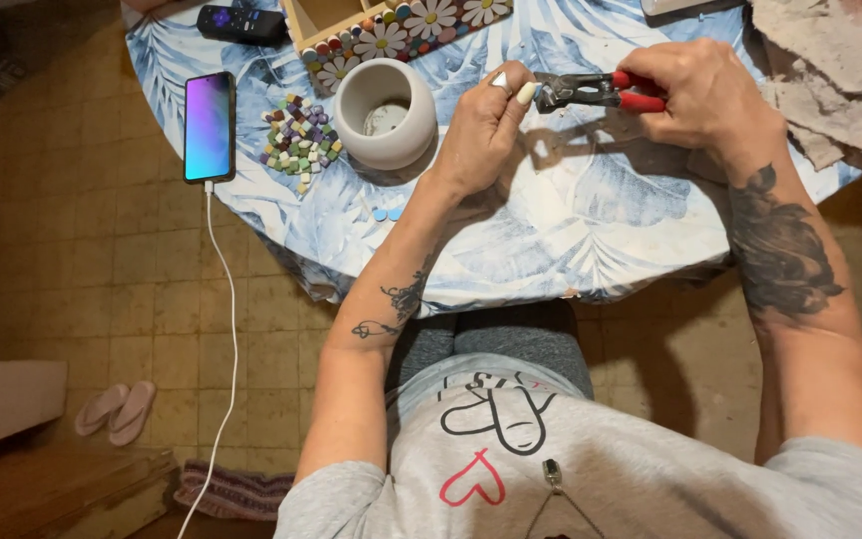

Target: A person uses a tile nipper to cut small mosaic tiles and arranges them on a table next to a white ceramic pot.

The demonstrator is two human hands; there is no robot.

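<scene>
My right hand (705, 95) grips the red handles of a pair of tile nippers (591, 92), whose dark jaws point left. My left hand (486, 125) pinches a small tile piece at the jaws; the piece itself is mostly hidden by my fingers. Both hands hover over a round table with a blue and white leaf-print cloth (571, 230). A white round pot (386, 112) stands just left of my left hand. A heap of small coloured mosaic tiles (298, 140) lies left of the pot.
A smartphone (210, 126) with a lit screen lies at the table's left edge, on a white cable (226, 339). A black remote (241, 22) and a daisy-mosaic wooden box (391, 30) sit at the back. Torn grey paper (830, 80) is at right. Sandals (117, 409) lie on the floor.
</scene>
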